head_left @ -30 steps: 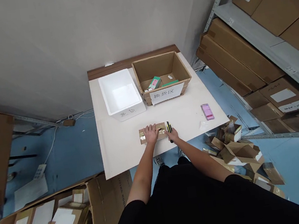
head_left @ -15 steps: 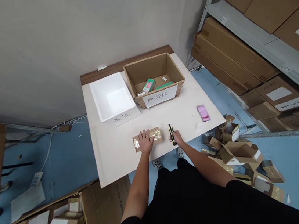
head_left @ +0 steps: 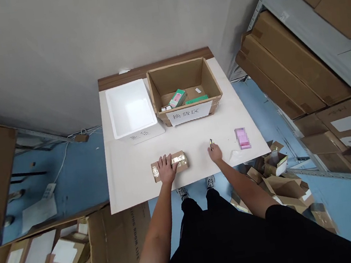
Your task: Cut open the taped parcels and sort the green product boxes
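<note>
My left hand (head_left: 167, 169) lies on top of a small brown cardboard box (head_left: 180, 161) sealed with shiny tape, its fingers stretched out and the thumb apart. The box rests near the front of the table (head_left: 128, 168). To the right, my right hand (head_left: 215, 153) is closed around a yellow and black utility knife (head_left: 211, 143), mostly hidden in the fist. Right of that hand lies a pink, pixelated item (head_left: 243, 138), with a piece of clear plastic (head_left: 236, 156) at the table's front edge.
A white foam bin (head_left: 131, 107) and an open cardboard box (head_left: 185, 87) with a handwritten label, holding small green cartons (head_left: 177, 98), stand at the back. Shelving with large boxes (head_left: 297, 66) is on the right. Discarded boxes (head_left: 283, 186) lie on the floor; a carton (head_left: 119, 239) stands lower left.
My right hand has moved right and slightly up, away from the taped box, and the knife now shows less. My left hand stays on the box. The view has shifted a little.
</note>
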Available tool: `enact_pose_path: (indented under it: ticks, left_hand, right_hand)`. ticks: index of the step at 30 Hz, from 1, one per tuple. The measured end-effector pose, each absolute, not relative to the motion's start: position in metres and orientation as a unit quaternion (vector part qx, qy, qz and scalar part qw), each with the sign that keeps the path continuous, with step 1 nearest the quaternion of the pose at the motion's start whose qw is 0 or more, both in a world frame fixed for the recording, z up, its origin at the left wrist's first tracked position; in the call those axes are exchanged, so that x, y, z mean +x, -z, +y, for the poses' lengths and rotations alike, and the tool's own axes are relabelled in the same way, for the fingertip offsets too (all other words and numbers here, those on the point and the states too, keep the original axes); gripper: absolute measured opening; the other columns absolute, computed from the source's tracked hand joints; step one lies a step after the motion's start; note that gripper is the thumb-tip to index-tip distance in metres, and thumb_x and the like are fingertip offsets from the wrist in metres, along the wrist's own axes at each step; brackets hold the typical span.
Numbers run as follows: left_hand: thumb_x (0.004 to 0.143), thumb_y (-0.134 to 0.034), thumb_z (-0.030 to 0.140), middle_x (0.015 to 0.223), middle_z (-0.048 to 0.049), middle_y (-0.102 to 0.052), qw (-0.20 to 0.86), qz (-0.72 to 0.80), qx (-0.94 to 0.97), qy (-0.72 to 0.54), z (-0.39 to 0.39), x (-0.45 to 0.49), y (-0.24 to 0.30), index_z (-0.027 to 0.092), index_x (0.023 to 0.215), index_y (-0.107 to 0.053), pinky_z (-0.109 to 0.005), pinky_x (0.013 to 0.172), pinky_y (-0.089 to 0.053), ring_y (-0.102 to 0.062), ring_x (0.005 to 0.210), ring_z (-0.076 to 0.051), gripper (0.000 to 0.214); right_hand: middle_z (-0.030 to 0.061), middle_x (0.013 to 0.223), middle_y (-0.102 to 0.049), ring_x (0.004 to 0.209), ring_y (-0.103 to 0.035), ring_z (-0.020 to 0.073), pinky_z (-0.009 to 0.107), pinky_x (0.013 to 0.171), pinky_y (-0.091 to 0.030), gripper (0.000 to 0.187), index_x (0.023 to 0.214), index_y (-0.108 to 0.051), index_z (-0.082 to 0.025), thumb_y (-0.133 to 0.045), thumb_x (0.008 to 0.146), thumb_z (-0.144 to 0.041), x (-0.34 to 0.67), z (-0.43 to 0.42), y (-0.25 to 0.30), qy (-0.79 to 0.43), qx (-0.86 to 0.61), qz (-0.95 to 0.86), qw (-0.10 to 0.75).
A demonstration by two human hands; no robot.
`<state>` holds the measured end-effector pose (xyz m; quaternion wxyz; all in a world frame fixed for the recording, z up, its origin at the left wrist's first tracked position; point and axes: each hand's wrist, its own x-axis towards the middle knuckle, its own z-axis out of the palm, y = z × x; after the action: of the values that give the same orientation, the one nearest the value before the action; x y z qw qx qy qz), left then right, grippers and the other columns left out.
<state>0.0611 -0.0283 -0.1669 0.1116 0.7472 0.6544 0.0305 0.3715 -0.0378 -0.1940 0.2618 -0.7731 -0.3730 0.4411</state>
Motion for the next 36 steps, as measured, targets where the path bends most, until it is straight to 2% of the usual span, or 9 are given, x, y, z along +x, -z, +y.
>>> enact_pose_path:
  ticks: [4,8,15,20,22,26,29,32,36]
  left_hand:
    - [0.106,-0.046,0.063,0.165,-0.0151,-0.052,0.115,0.669,0.733,-0.033,-0.030,0.070,0.162,0.026,0.162,-0.051,-0.058,0.130,-0.023,-0.038,0.156,-0.040,0.068]
    - [0.106,-0.045,0.063,0.159,-0.0182,-0.057,0.128,0.681,0.720,-0.031,-0.026,0.065,0.154,0.024,0.161,-0.052,-0.057,0.123,-0.034,-0.047,0.147,-0.041,0.068]
    - [0.107,-0.049,0.049,0.141,-0.0213,-0.069,0.182,0.737,0.651,-0.020,-0.016,0.008,0.145,0.016,0.157,-0.055,-0.048,0.103,-0.049,-0.066,0.123,-0.037,0.060]
    - [0.114,-0.030,0.042,0.111,-0.0140,-0.081,0.300,0.761,0.570,-0.075,-0.012,-0.033,0.147,0.020,0.121,-0.076,-0.039,0.090,-0.055,-0.076,0.103,-0.029,0.052]
    - [0.114,-0.029,0.038,0.117,-0.0131,-0.081,0.329,0.760,0.549,-0.112,-0.015,-0.047,0.150,0.019,0.129,-0.074,-0.036,0.091,-0.056,-0.076,0.107,-0.027,0.051]
    - [0.108,-0.051,0.034,0.150,-0.0187,-0.066,0.303,0.783,0.519,-0.160,-0.025,-0.062,0.160,0.015,0.166,-0.039,-0.040,0.103,-0.056,-0.067,0.130,-0.030,0.062]
    - [0.104,-0.052,0.024,0.166,-0.0169,-0.050,0.232,0.754,0.591,-0.168,-0.027,-0.060,0.165,0.020,0.158,-0.054,-0.047,0.118,-0.047,-0.050,0.150,-0.033,0.053]
    - [0.102,-0.052,0.017,0.160,-0.0121,-0.058,0.245,0.642,0.712,-0.143,-0.029,-0.053,0.169,0.025,0.145,-0.068,-0.053,0.124,-0.041,-0.046,0.153,-0.033,0.046]
    - [0.103,-0.055,0.029,0.156,-0.0119,-0.062,0.289,0.568,0.759,-0.132,-0.035,-0.043,0.175,0.021,0.136,-0.073,-0.061,0.129,-0.033,-0.028,0.164,-0.037,0.039]
  right_hand:
    - [0.0009,0.087,-0.072,0.076,-0.072,0.0195,0.026,0.066,-0.059,0.064,0.145,-0.058,-0.023,-0.080,0.092,-0.051,0.295,-0.054,0.192,-0.539,-0.710,-0.396,0.220]
    - [0.0023,0.091,-0.074,0.054,-0.064,0.0155,0.024,0.048,-0.050,0.071,0.152,-0.046,-0.024,-0.076,0.092,-0.048,0.232,-0.053,0.190,-0.578,-0.716,-0.314,0.231]
    - [0.0063,0.102,-0.079,0.076,-0.075,0.0209,0.025,0.062,-0.053,0.071,0.149,-0.049,-0.022,-0.078,0.089,-0.046,0.184,0.031,0.173,-0.485,-0.760,-0.382,0.203]
    - [0.0151,0.108,-0.078,0.098,-0.076,0.0293,0.029,0.073,-0.052,0.068,0.147,-0.052,-0.018,-0.079,0.089,-0.041,0.152,0.069,0.153,-0.402,-0.783,-0.442,0.170]
    - [0.0188,0.114,-0.076,0.108,-0.074,0.0334,0.033,0.079,-0.053,0.071,0.152,-0.049,-0.017,-0.077,0.092,-0.043,0.144,0.064,0.147,-0.367,-0.790,-0.466,0.156]
    - [0.0199,0.145,-0.062,0.130,-0.063,0.0360,0.038,0.095,-0.054,0.092,0.165,-0.034,-0.021,-0.078,0.087,-0.046,0.125,0.023,0.146,-0.339,-0.758,-0.534,0.160]
    - [0.0162,0.158,-0.050,0.138,-0.057,0.0359,0.041,0.106,-0.052,0.104,0.168,-0.030,-0.025,-0.079,0.078,-0.034,0.111,-0.006,0.154,-0.332,-0.740,-0.556,0.179]
    - [0.0147,0.151,-0.058,0.129,-0.065,0.0299,0.039,0.105,-0.055,0.100,0.167,-0.031,-0.022,-0.070,0.075,-0.027,0.116,-0.016,0.163,-0.384,-0.743,-0.482,0.260]
    - [0.0081,0.111,-0.076,0.097,-0.075,0.0253,0.035,0.084,-0.061,0.081,0.156,-0.044,-0.019,-0.066,0.079,-0.035,0.157,-0.018,0.173,-0.504,-0.719,-0.336,0.341]
